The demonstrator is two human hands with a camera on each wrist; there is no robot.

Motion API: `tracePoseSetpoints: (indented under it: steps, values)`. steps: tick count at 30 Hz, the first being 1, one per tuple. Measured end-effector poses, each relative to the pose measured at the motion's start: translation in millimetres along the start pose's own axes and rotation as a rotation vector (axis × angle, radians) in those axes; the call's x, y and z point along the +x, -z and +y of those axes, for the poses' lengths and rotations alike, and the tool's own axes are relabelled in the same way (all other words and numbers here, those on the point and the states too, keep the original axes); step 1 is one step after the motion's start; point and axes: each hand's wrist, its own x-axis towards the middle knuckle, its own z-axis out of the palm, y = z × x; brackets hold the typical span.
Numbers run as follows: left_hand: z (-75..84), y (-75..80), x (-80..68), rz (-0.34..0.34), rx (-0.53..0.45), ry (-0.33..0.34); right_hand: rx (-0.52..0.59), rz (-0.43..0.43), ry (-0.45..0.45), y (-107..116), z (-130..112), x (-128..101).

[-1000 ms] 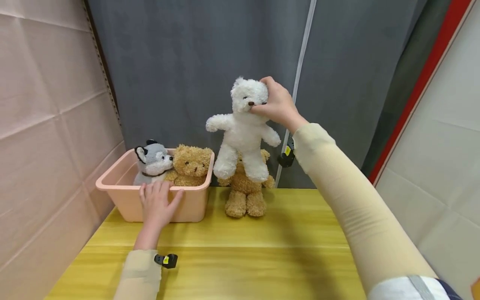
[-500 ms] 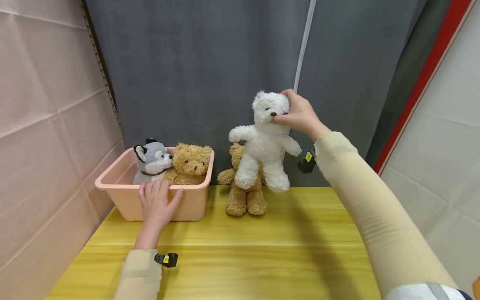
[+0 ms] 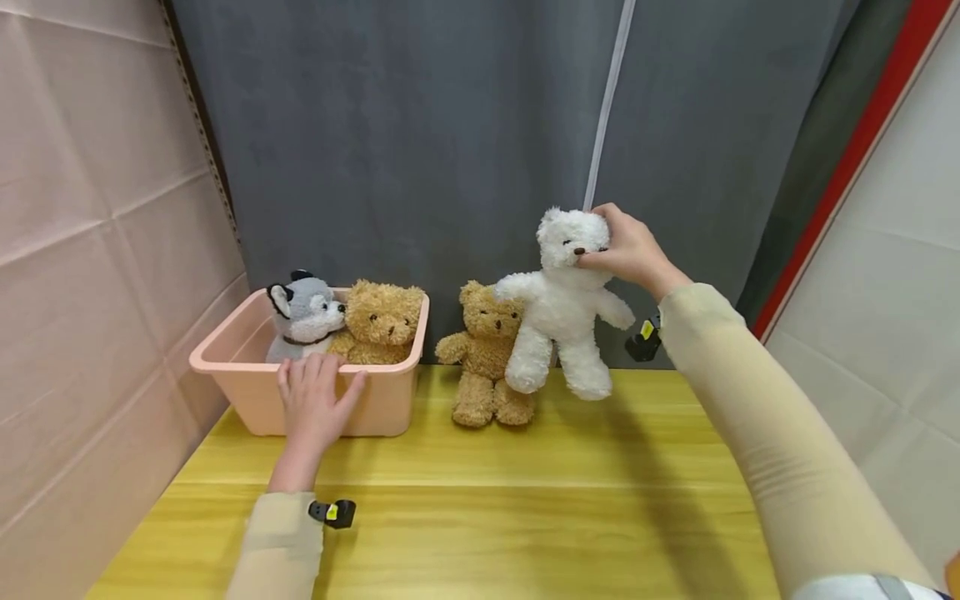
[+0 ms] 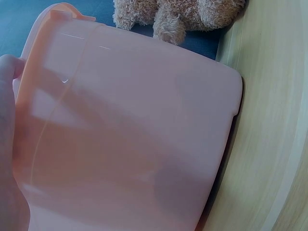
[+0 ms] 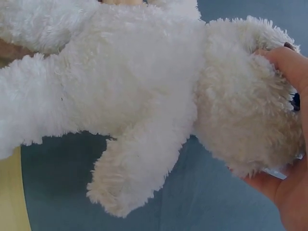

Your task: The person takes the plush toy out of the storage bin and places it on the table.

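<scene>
Four plush toys in my head view. My right hand [image 3: 630, 250] grips the white bear [image 3: 558, 308] by its head, fingers curled round the crown and muzzle; the wrist view shows fingertips [image 5: 288, 62] sunk into the fur. The bear hangs upright just above the yellow table [image 3: 525, 517], feet close to the top but I cannot tell whether they touch. It sits just right of a tan bear [image 3: 483, 354] standing on the table, its arm overlapping that bear's head. My left hand [image 3: 315, 400] rests flat, fingers straight, on the near wall of the pink bin [image 3: 232, 392], at the rim. Inside the bin: a grey husky [image 3: 303, 312] and a second tan bear [image 3: 382, 321], side by side. Grey curtain [image 3: 412, 125] behind everything.
</scene>
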Motion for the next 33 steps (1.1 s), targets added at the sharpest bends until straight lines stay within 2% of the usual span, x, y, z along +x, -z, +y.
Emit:
tracePoseSetpoints:
  steps: [10, 24, 33]
  values:
    - [0.7, 1.9, -1.5, -0.004, -0.008, 0.003, -0.015, -0.027, -0.035, 0.7, 34.3, -19.6]
    - [-2.4, 4.0, -6.8, 0.004, -0.004, 0.001, -0.059, -0.095, -0.04, -16.4, 64.4, -32.9]
    - [-1.8, 3.1, -6.1, 0.0, -0.004, 0.003, -0.02, -0.147, -0.043, -31.4, 85.4, -38.4]
